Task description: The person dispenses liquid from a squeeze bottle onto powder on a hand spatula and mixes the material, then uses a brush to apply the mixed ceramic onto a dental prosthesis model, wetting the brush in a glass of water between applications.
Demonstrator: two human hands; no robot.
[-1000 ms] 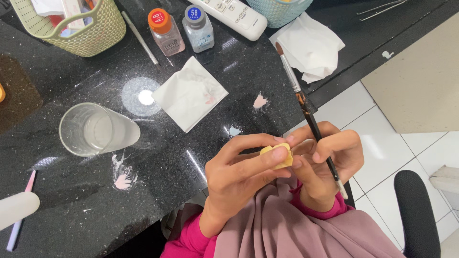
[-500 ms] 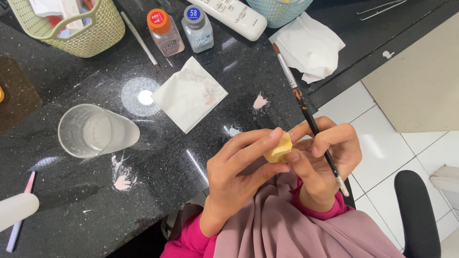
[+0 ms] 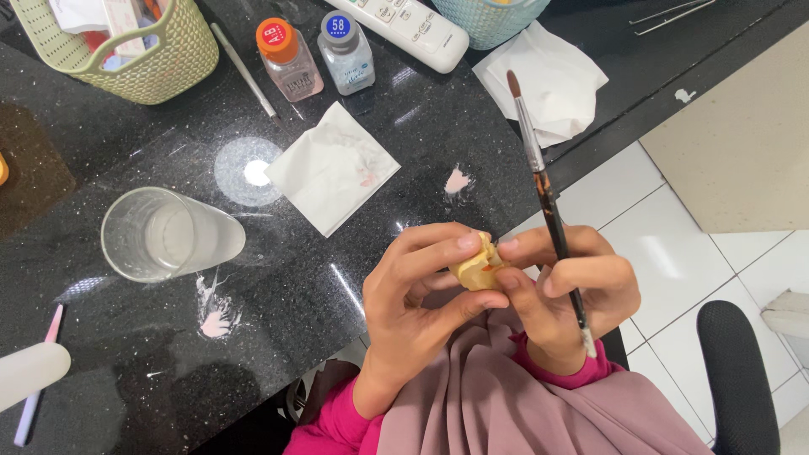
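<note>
1. Black speckled countertop (image 3: 126, 354) fills the view's left; white floor tiles (image 3: 674, 253) at four o'clock
2. At twelve o'clock, two small clear bottles: orange cap (image 3: 282, 59), blue cap (image 3: 345, 52)
3. Left hand (image 3: 417, 295) fingers curled closed around a small yellow model (image 3: 478, 268), centre frame
4. Right hand (image 3: 565, 295) pinches the model and grips a paintbrush (image 3: 543, 194)

A small yellowish block (image 3: 477, 268) is pinched between the left hand (image 3: 413, 303) and the right hand (image 3: 563, 295) just off the near edge of the black countertop (image 3: 101, 354). A long paintbrush (image 3: 548, 206) is held in the right hand, bristles pointing away. A clear glass (image 3: 160, 234) and a folded tissue (image 3: 333, 167) are seen on the countertop.
</note>
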